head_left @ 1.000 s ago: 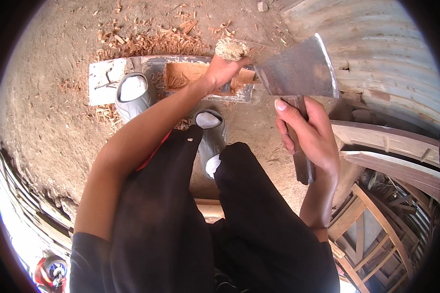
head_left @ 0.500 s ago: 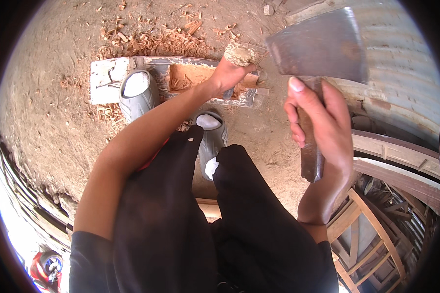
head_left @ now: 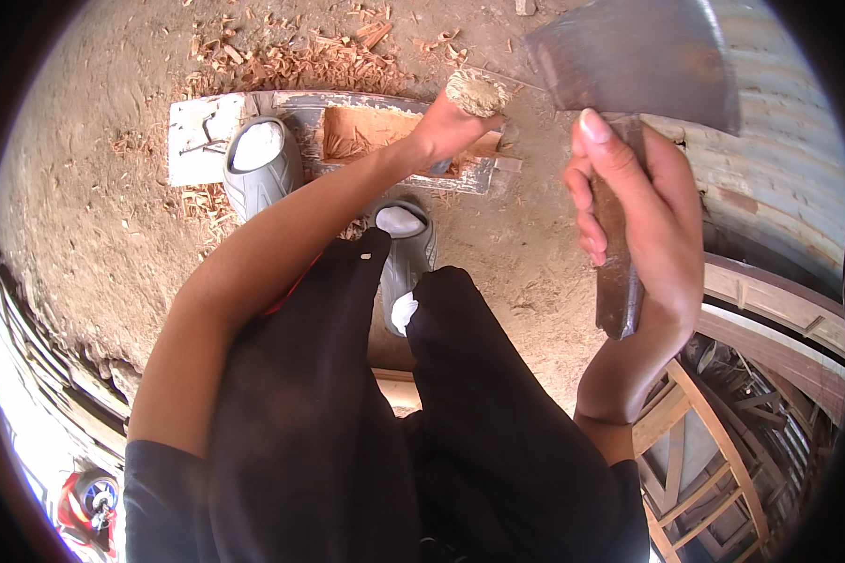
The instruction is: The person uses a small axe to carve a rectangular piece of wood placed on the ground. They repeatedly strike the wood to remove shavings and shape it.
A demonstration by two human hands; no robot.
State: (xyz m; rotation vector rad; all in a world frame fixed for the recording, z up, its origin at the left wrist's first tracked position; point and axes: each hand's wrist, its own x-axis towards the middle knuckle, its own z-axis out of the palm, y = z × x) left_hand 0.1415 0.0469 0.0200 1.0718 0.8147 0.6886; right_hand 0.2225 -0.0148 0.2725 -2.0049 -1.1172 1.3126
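My left hand [head_left: 449,131] is closed around a chisel [head_left: 477,92] with a frayed, mushroomed handle top. The chisel stands upright over the right end of a long wooden piece [head_left: 300,117] with worn paint, its blade partly hidden below my fist. A rectangular hollow [head_left: 371,131] of fresh bare wood, holding loose chips, is cut into that piece. Raised to the right, my right hand [head_left: 652,202] grips the short handle of a broad-bladed hatchet [head_left: 634,61], its blade apart from the chisel.
My left shoe [head_left: 263,174] rests on the wooden piece; the right shoe [head_left: 406,253] is on the dirt floor. Wood shavings [head_left: 338,61] lie beyond the work. Corrugated metal sheet [head_left: 770,122] and a wooden frame [head_left: 714,469] stand at the right, and a red wheeled vehicle [head_left: 94,502] at the lower left.
My right hand and the hatchet have moved up and to the right, away from the chisel. The left hand stays around the chisel; the whole view has shifted slightly.
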